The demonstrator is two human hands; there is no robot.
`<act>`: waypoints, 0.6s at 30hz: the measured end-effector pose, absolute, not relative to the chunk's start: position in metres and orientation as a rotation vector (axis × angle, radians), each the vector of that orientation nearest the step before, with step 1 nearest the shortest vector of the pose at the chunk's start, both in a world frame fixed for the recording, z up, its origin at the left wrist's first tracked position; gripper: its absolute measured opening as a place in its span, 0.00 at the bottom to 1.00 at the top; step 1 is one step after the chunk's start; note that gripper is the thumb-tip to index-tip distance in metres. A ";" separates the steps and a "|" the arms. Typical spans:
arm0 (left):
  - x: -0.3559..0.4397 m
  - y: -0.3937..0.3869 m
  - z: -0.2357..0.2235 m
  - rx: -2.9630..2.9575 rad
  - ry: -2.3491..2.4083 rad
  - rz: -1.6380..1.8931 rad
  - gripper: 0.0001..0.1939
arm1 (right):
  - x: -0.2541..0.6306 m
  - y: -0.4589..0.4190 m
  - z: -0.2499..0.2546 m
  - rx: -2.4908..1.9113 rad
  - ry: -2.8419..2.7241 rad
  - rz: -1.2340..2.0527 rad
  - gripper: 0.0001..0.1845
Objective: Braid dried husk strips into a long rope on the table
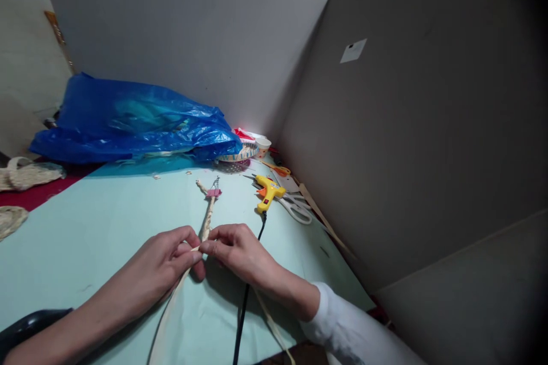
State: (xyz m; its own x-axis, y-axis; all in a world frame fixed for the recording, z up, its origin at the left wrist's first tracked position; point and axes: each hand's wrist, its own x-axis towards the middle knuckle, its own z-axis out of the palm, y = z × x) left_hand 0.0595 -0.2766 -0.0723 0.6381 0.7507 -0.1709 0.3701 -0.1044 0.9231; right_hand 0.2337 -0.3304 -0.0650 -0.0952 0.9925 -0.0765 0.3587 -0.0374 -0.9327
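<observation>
Pale-green-covered desk (124,205), lower frame; blue plastic bag (141,120), upper left. Left hand (171,254) and right hand (242,248), lower centre, both pinch the braided strip's (208,215) near end, about equally close; its long axis runs up-frame to a pink clip (213,193).

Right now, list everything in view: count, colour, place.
Braid: 1, cream, centre
Clip: 1, pink, braid's far end
Bag: 1, blue, back left
Cup: 1, pale, beyond bag's right end
Glue gun: 1, yellow, right of braid
Cord: 1, black, from glue gun
Scissors: 1, pale handles, beside glue gun
Woven pieces: 2, cream, left edge
Table cover: 1, pale green, underneath
Wall label: 1, white, right panel
Small clutter around cup: count unclear
Left hand: 1, bare, at braid
Right hand: 1, bare, at braid
</observation>
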 end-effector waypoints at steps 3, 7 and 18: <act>0.058 -0.277 -0.072 1.751 0.963 0.345 0.15 | 0.231 -0.330 -0.071 -1.425 -1.440 1.191 0.10; 0.054 -0.271 -0.071 2.027 1.005 0.447 0.20 | 0.228 -0.333 -0.072 -1.460 -1.530 1.021 0.10; 0.058 -0.284 -0.078 1.874 1.113 0.441 0.19 | 0.227 -0.334 -0.073 -1.428 -1.575 0.849 0.13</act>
